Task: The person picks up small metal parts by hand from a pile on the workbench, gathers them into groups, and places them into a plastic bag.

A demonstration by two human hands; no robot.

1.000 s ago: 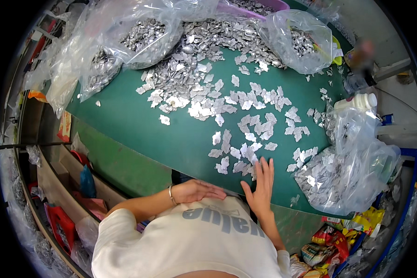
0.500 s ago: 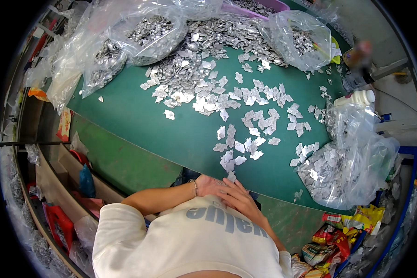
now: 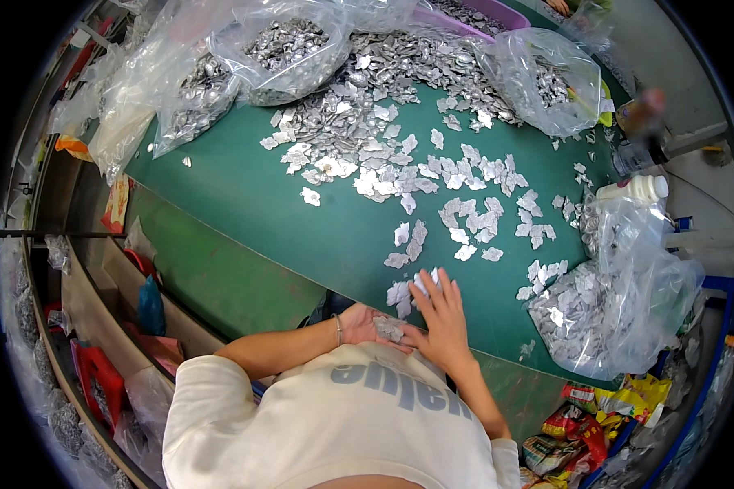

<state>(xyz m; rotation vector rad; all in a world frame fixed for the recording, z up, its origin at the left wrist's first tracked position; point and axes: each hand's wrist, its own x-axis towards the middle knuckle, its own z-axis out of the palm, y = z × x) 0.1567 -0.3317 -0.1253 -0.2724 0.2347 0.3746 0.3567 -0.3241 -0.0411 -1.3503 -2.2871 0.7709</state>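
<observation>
My left hand [image 3: 355, 321] rests palm up at the table's near edge, cupping several flat silver metal pieces [image 3: 390, 328]. Over the table edge reaches my right hand [image 3: 443, 319], its fingers stretched out flat on a few silver pieces that it partly covers. Beside those fingertips, to the left, lies a small cluster of the same pieces [image 3: 399, 298]. Farther off, loose pieces [image 3: 470, 218] are scattered in groups, and a large heap [image 3: 342, 130] of them covers the back of the green table [image 3: 302, 236].
Clear bags of silver parts [image 3: 289, 61] stand at the back left, another bag [image 3: 546, 85] at the back right. A filled bag [image 3: 583, 314] and a white bottle [image 3: 634, 190] sit at the right. A purple bin [image 3: 510, 16] is behind; another person's hand [image 3: 559, 6] shows far right.
My right hand has moved off my left and forward onto the table, covering pieces there. The left palm now shows with silver pieces in it. Another person's hand has appeared at the top right.
</observation>
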